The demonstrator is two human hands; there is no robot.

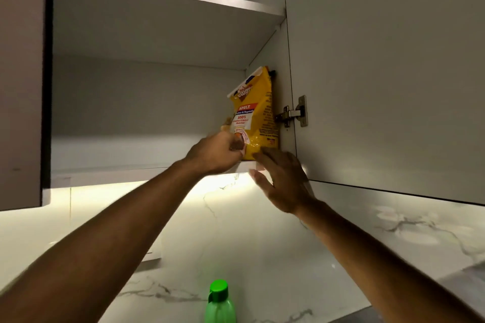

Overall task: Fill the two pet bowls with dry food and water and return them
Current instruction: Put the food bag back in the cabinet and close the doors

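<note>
standing on the cupboard shelf point(147, 169), the yellow food bag point(258, 115) is pinched low by the left hand point(217, 152), the right hand point(282, 178) spread flat beside it, fingers apart.

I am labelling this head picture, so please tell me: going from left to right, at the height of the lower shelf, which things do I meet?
Left hand → yellow food bag → right hand → door hinge → open cabinet door.
</note>
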